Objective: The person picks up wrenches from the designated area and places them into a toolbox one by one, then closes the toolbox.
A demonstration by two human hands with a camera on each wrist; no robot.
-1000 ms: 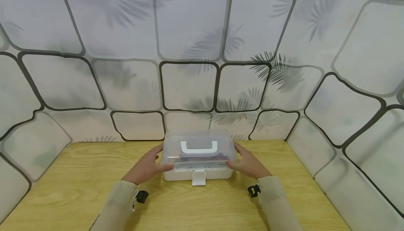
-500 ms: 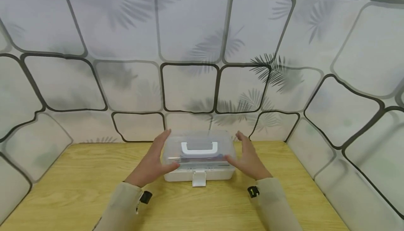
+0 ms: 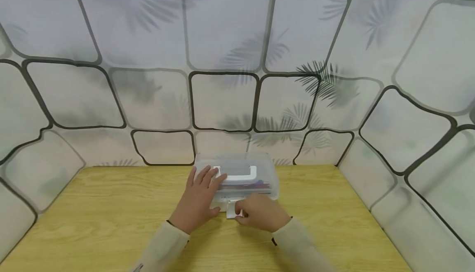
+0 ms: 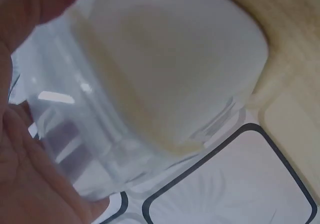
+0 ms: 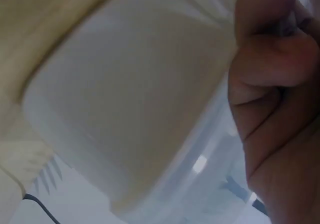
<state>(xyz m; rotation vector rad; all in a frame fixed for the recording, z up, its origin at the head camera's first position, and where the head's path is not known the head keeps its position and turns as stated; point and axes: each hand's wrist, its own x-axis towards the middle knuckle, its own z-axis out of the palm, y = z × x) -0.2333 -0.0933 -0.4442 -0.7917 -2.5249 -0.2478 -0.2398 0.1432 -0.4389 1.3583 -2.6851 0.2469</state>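
Note:
A storage box (image 3: pixel 259 162) with a clear lid, a white base and a white carry handle (image 3: pixel 243 178) sits on the table. Some dark and purplish contents show through the lid. My left hand (image 3: pixel 198 199) rests on the lid's left part with fingers spread, their tips by the handle and the thumb low at the front. At the front latch (image 3: pixel 230 210), my right hand (image 3: pixel 262 213) has its fingers curled and pinches the white tab's right edge. In the right wrist view, the curled fingers (image 5: pixel 270 69) stand beside the box's white base (image 5: pixel 125 84).
The box stands near the back edge of the yellow wood-grain table (image 3: pixel 122 206). Behind and at both sides rise wall coverings (image 3: pixel 222 102) patterned with dark rounded outlines and grey leaves.
Both hands have left the box's sides. The left came onto the lid and the right moved inward and down to the latch, its fingers curling. The box has stayed in place.

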